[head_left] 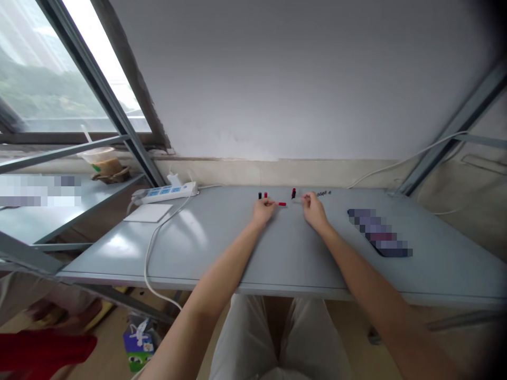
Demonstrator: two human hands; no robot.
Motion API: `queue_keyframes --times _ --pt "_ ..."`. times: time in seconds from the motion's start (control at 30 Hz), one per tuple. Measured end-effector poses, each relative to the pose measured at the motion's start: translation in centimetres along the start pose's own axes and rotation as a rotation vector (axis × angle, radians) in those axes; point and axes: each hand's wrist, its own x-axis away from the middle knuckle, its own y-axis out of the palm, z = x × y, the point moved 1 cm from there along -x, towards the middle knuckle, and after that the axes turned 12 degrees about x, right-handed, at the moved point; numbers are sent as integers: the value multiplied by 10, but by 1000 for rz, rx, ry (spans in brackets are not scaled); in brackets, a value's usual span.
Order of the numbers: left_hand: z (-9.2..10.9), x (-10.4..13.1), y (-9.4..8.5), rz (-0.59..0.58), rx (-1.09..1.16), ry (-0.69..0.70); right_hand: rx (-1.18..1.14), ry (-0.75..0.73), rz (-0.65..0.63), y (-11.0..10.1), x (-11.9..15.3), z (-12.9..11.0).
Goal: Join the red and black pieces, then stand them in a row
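My left hand (264,211) is closed in a pinch over the grey desktop (222,253). From its fingertips a slim piece with a red end, like a marker part (281,204), points right. Just behind that hand stand a small black cap-like cylinder (260,195) and a red one (265,195). My right hand (315,210) pinches a thin, pale, see-through stick (298,200) pointing left, with a bit of red at the fingers. Near its tip lie small red and black pieces (293,193). Right of that hand, several tiny dark pieces (324,193) lie in a row.
A phone-like dark slab (378,235), partly blurred out, lies at the right. At the left are a white power strip (170,192), a white flat box (148,212) and a cable (152,237) hanging over the front edge. A drink cup (105,161) stands on the side shelf.
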Motion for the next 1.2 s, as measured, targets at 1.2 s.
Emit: queue_keyframes --times 1.2 --pt "14 11 9 -72 246 -37 -93 -174 -250 -1 14 -24"
